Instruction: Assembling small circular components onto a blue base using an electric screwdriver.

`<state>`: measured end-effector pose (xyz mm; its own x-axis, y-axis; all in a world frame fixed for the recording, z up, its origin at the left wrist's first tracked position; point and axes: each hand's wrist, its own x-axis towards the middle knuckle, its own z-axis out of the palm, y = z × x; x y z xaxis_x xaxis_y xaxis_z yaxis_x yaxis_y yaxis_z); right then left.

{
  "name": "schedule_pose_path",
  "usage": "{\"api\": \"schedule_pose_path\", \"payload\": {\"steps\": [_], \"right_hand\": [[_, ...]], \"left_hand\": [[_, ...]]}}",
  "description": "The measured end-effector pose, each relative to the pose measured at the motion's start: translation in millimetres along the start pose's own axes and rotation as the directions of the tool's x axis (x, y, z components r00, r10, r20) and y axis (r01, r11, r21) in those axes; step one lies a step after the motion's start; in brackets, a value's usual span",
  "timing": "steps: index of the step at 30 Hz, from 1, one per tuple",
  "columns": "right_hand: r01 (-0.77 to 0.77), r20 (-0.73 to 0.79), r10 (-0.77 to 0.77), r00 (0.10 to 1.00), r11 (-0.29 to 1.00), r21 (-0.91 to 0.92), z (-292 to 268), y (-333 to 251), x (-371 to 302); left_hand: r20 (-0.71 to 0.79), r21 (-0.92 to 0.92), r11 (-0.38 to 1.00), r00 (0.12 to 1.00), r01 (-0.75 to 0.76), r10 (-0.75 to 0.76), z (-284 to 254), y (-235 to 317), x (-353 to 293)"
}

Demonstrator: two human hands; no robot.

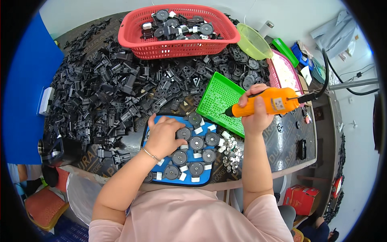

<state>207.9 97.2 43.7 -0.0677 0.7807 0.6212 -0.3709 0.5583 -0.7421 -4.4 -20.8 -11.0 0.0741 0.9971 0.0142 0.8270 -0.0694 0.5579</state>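
Note:
My right hand [258, 122] is wrapped around an orange electric screwdriver [285, 100], its dark tip pointing left over a green perforated basket [225, 89]. On a blue mat [164, 182] with a dark border lie several round black wheel-like parts [197, 143] with white tabs. My left hand [163, 136] rests at the mat's upper left, thumb and fingers closed about the edge of one round black wheel-like part [184, 133]. Small shiny metal pieces [232, 155] sit in a heap beside the mat's right edge.
Loose black plastic parts [109, 76] cover the table's left and back. A red basket [177, 50] holding assembled pieces stands behind, next to a yellow-green basket [254, 42]. A pink basket [287, 70] holds white pieces. The screwdriver's black cable [325, 68] hangs at the right.

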Motion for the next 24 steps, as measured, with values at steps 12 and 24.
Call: {"api": "schedule_pose_path", "payload": {"steps": [12,24], "right_hand": [[-0.007,0.030,0.008,1.000,0.999,-0.045,4,4,-1],[-0.002,0.055,-0.007,0.998,0.986,0.166,21,-34,4]], "left_hand": [[-0.012,0.003,1.000,1.000,-0.009,0.009,1,-1,-2],[-0.040,0.007,1.000,0.999,-0.021,0.022,2,-3,-4]]}}
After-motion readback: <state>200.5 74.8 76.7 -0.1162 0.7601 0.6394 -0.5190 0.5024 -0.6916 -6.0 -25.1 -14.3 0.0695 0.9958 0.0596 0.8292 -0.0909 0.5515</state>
